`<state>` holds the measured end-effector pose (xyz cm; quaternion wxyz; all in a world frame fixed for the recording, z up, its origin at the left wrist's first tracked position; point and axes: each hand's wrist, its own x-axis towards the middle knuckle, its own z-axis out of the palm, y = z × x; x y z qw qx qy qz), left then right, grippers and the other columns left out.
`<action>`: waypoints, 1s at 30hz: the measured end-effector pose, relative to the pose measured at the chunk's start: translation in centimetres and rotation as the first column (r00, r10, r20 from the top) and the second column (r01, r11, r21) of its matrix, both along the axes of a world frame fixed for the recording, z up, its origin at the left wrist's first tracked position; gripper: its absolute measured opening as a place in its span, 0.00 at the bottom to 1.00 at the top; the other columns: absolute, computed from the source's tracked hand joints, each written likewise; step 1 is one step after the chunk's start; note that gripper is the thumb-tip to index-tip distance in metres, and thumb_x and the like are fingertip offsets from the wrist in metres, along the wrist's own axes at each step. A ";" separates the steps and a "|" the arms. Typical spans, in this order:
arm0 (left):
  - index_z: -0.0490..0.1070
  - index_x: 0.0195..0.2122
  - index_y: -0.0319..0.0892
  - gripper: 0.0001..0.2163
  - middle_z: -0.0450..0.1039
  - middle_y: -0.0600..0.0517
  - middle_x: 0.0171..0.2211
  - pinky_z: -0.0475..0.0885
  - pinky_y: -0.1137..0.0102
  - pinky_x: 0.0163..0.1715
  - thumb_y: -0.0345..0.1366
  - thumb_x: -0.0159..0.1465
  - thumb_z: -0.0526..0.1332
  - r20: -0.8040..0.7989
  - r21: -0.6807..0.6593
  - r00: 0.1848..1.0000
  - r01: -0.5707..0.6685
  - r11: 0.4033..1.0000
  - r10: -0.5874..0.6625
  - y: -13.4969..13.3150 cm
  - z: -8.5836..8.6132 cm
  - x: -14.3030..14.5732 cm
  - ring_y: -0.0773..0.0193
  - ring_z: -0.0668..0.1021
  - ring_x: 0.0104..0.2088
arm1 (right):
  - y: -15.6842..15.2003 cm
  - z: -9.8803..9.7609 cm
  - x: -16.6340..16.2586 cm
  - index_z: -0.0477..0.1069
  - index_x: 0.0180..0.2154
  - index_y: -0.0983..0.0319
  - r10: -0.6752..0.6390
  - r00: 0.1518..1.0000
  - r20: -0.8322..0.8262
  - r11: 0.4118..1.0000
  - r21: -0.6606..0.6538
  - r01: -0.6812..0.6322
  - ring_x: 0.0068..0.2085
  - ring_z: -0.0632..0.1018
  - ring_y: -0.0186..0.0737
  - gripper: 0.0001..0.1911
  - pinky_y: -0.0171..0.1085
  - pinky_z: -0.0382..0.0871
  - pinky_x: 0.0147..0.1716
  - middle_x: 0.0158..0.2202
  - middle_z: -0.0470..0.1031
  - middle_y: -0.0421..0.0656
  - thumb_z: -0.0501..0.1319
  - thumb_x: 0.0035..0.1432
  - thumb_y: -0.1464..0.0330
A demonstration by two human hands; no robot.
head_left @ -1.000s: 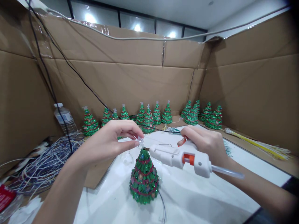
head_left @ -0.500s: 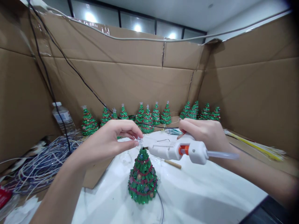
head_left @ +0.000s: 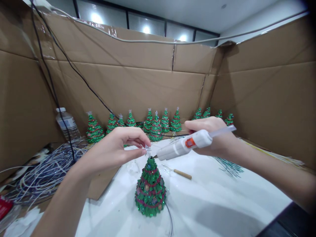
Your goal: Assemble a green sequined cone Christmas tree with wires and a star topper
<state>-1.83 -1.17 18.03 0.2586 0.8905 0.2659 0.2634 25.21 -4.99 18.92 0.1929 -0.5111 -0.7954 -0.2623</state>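
A small green beaded Christmas tree (head_left: 150,192) with red garlands stands upright on the white table (head_left: 209,197), a thin wire trailing from its base. My left hand (head_left: 127,144) pinches a clear star (head_left: 147,150) between thumb and fingertips at the tree's tip. In my right hand (head_left: 209,128) is a white glue gun (head_left: 177,148) with an orange window and a clear glue stick out of its back. Its nozzle points left at the tree's top, just beside the star; whether it touches cannot be made out. The fingers round the handle are mostly hidden.
Several finished-looking trees (head_left: 176,121) line the cardboard wall (head_left: 128,82). A wooden-handled tool (head_left: 182,173) lies behind the tree. Tangled wires (head_left: 46,174) and a water bottle (head_left: 67,123) are at left. Green wire strands (head_left: 228,167) lie at right, below my right forearm.
My right hand has risen and tilted the glue gun, so its back end is higher while the nozzle stays by the tree's tip. My left hand and the tree have hardly moved.
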 end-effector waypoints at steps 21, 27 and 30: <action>0.73 0.36 0.44 0.03 0.75 0.56 0.36 0.71 0.80 0.38 0.31 0.62 0.61 0.012 -0.040 1.000 0.002 0.999 -0.002 0.2 -0.2 0.3 0.72 0.76 0.37 | 3.2 -1.8 1.2 0.55 0.20 0.60 0.062 0.947 -0.316 0.943 -0.292 -0.159 0.21 0.65 0.32 0.10 0.33 0.56 0.22 0.18 0.59 0.35 0.59 0.41 0.72; 0.73 0.36 0.43 0.03 0.75 0.55 0.37 0.72 0.78 0.40 0.30 0.62 0.60 0.025 -0.055 1.000 0.004 0.998 -0.003 0.1 -0.2 0.5 0.70 0.77 0.38 | 3.4 -2.6 0.9 0.56 0.21 0.60 0.080 0.937 -0.339 0.940 -0.287 -0.184 0.21 0.65 0.32 0.09 0.33 0.57 0.22 0.18 0.59 0.35 0.58 0.41 0.71; 0.73 0.36 0.42 0.03 0.76 0.54 0.37 0.72 0.77 0.41 0.30 0.62 0.60 0.029 -0.059 1.000 0.005 0.998 -0.003 0.1 -0.2 0.5 0.69 0.77 0.39 | 3.6 -3.3 1.0 0.60 0.22 0.60 0.094 0.927 -0.362 0.933 -0.292 -0.208 0.22 0.67 0.33 0.06 0.33 0.58 0.22 0.19 0.62 0.36 0.58 0.42 0.71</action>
